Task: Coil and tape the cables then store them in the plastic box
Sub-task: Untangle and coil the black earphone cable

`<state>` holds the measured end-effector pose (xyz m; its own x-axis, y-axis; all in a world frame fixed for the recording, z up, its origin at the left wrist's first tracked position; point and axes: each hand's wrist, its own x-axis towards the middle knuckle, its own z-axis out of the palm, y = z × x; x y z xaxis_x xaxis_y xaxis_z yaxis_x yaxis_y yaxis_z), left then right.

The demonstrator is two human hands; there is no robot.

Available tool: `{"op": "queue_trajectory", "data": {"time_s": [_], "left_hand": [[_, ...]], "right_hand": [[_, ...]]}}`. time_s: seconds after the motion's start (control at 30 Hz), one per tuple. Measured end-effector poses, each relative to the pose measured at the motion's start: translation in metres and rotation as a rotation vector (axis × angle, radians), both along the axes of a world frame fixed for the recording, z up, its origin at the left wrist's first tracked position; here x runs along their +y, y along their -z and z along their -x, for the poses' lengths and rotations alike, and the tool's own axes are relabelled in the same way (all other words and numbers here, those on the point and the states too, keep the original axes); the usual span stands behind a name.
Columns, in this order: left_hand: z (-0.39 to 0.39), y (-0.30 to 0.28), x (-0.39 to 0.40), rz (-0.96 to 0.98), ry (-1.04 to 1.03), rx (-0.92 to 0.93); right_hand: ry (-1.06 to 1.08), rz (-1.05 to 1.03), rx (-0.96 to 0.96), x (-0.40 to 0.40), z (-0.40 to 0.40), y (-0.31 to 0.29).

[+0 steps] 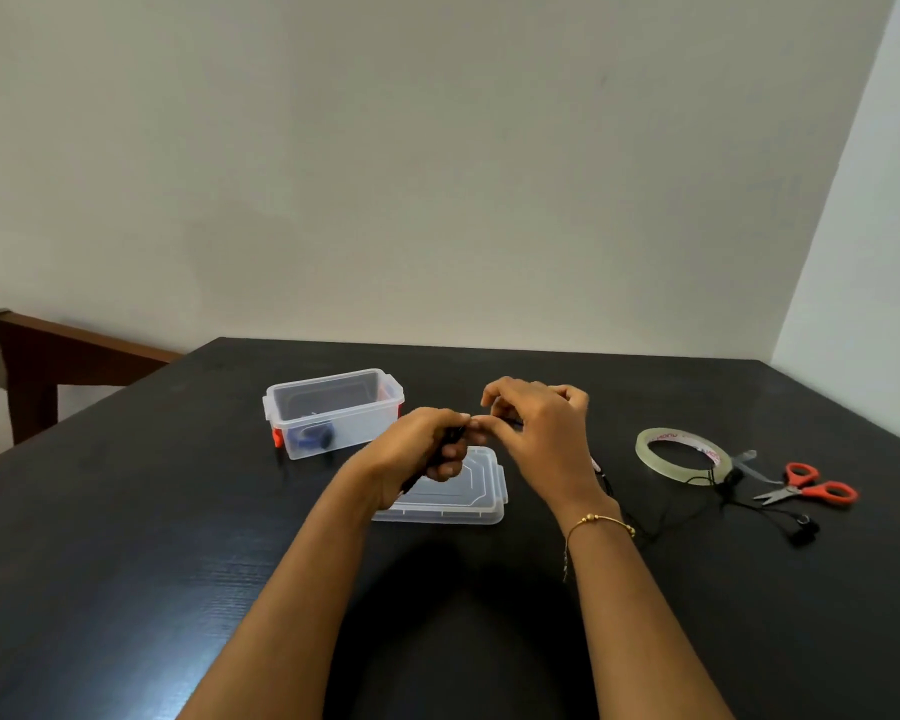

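My left hand (421, 449) grips a black coiled cable (454, 436) above the box lid (468, 493). My right hand (539, 433) pinches the same cable at its near end, fingertips meeting the left hand's. A thin black cable (606, 483) trails from under the right wrist across the table. The clear plastic box (333, 413) with red latches stands open at the back left, with a dark bundle inside. A roll of clear tape (681, 454) lies to the right.
Orange-handled scissors (806, 488) lie at the far right beside black earphones (801, 530) with their thin cord. The dark table (178, 511) runs up to a pale wall. A wooden frame (48, 356) stands off the table's left side.
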<state>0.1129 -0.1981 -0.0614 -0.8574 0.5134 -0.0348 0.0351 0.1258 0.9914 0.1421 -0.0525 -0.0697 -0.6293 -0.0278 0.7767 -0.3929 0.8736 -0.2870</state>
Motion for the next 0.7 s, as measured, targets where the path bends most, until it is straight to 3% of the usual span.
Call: {"op": "queue_trajectory", "data": {"time_s": [0.23, 0.37, 0.5, 0.6, 0.7], "left_hand": [[0.006, -0.002, -0.014, -0.201, 0.117, -0.176], [0.006, -0.003, -0.011, -0.443, 0.191, -0.297], [0.012, -0.006, -0.015, -0.823, 0.323, -0.324], [0.006, -0.009, -0.009, -0.985, 0.243, -0.283], [0.003, -0.009, -0.002, -1.168, 0.024, -0.314]], "right_hand": [[-0.155, -0.004, -0.085, -0.002, 0.006, 0.002], [-0.152, 0.035, -0.072, -0.004, 0.005, 0.002], [-0.09, 0.049, -0.07, 0.002, 0.005, 0.005], [-0.08, 0.031, -0.185, -0.002, 0.008, 0.009], [-0.122, 0.012, -0.347, -0.007, 0.008, 0.01]]}}
